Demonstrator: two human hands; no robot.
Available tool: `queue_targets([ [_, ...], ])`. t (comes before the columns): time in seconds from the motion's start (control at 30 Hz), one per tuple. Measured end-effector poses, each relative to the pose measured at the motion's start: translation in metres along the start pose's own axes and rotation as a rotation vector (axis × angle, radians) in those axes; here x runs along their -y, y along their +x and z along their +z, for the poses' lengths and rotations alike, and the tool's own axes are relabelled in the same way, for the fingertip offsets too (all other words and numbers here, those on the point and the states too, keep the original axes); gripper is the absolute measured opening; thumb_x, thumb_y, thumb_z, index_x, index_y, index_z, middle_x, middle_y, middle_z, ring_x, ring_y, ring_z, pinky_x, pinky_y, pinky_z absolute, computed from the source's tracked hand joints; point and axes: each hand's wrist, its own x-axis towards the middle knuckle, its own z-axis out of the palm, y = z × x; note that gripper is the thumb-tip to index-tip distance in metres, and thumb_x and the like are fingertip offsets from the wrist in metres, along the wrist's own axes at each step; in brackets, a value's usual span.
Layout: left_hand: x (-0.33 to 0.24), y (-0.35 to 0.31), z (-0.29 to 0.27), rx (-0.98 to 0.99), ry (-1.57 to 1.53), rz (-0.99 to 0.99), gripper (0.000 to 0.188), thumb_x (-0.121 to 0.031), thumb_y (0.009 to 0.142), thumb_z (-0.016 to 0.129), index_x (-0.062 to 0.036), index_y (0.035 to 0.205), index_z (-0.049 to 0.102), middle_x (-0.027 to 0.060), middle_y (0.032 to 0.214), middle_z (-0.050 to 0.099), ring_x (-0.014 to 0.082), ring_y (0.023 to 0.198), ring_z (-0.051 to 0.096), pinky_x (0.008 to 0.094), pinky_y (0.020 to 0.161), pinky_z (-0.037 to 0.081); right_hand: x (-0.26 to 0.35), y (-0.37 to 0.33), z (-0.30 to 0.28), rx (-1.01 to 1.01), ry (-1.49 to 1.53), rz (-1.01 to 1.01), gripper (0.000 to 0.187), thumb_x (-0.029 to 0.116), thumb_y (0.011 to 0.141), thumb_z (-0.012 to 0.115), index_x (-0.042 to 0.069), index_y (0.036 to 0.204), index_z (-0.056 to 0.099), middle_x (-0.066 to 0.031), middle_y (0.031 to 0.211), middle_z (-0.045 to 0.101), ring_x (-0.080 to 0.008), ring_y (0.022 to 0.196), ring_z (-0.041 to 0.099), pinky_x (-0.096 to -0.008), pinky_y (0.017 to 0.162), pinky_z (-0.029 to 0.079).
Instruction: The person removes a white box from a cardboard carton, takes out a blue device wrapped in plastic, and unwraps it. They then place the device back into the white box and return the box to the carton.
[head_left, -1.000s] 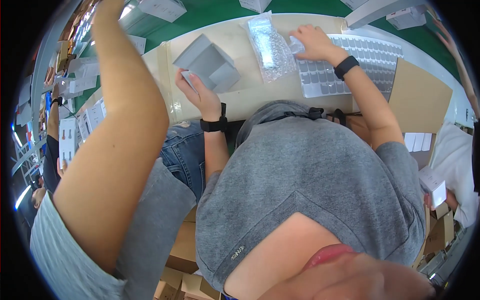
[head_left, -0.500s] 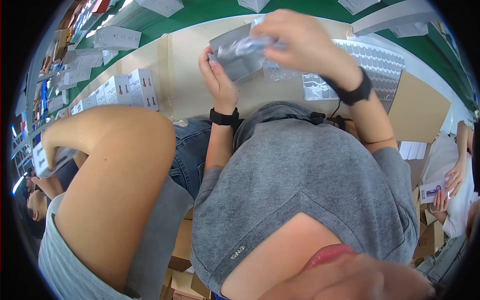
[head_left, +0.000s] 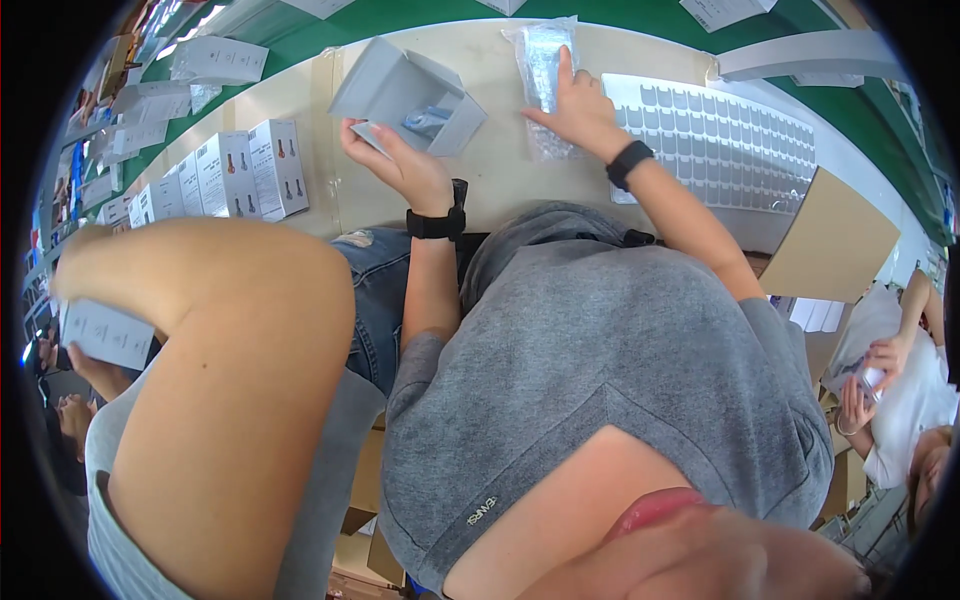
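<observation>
Open grey cardboard box (head_left: 405,92) pinched in left hand (head_left: 400,165); right hand (head_left: 575,110) flat on clear plastic pouch (head_left: 545,80) beside it. Filling step, I judge; pouch needs gripping next.

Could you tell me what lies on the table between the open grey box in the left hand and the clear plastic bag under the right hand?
Only bare beige table shows between the grey box and the plastic bag, seen in the head view.
</observation>
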Motion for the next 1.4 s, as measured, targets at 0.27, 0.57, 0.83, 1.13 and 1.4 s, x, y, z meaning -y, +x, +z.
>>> queue_targets([
  [0.27,-0.019,-0.002,-0.057,0.434,0.086,0.611,0.059,-0.021,0.081,0.053,0.0029,0.126,0.025,0.0187,0.125,0.036,0.0258,0.11,0.041,0.0389,0.091,0.034,-0.05,0.014,-0.013,0.211,1.323,0.343,0.066,0.039,0.08,0.054,-0.001,0.127,0.032,-0.0231,0.102,0.053,-0.0282,0.086,0.057,-0.0354,0.069,0.048],
  [0.57,-0.051,-0.033,0.03,0.62,-0.539,-0.515,0.044,-0.029,0.084,0.054,0.0015,0.114,0.041,0.0126,0.096,0.054,0.0216,0.088,0.053,0.0372,0.08,0.043,-0.003,-0.049,-0.093,0.586,2.258,0.143,0.062,0.045,0.084,0.045,-0.004,0.122,0.038,-0.0253,0.106,0.047,-0.0163,0.062,0.05,-0.0229,0.048,0.041],
  [0.83,-0.04,-0.026,0.039,1.036,-1.069,-1.08,0.046,-0.029,0.088,0.051,0.0013,0.119,0.035,0.0132,0.102,0.051,0.0166,0.088,0.054,0.0344,0.078,0.046,-0.007,-0.06,-0.092,0.661,2.175,-0.183,0.064,0.049,0.083,0.045,-0.003,0.119,0.043,-0.0225,0.096,0.056,-0.0216,0.067,0.058,-0.0281,0.055,0.048],
  [1.13,-0.055,-0.003,-0.044,0.223,-0.108,0.353,0.071,-0.024,0.076,0.068,0.0038,0.127,0.028,0.0203,0.117,0.045,0.0274,0.104,0.048,0.0389,0.088,0.041,-0.042,-0.018,-0.109,0.3,1.925,0.09,0.052,0.036,0.085,0.05,0.0,0.121,0.04,-0.0183,0.092,0.054,-0.017,0.066,0.055,-0.0253,0.052,0.048],
  [1.4,0.052,0.013,-0.05,0.492,-0.08,0.011,0.096,-0.016,0.059,0.081,0.0027,0.129,0.018,0.0151,0.125,0.037,0.0254,0.111,0.042,0.0359,0.092,0.036,-0.091,0.079,-0.05,0.26,2.024,0.23,0.028,0.02,0.085,0.052,0.0,0.104,0.053,-0.0124,0.089,0.06,-0.0204,0.075,0.06,-0.0283,0.066,0.051],
])
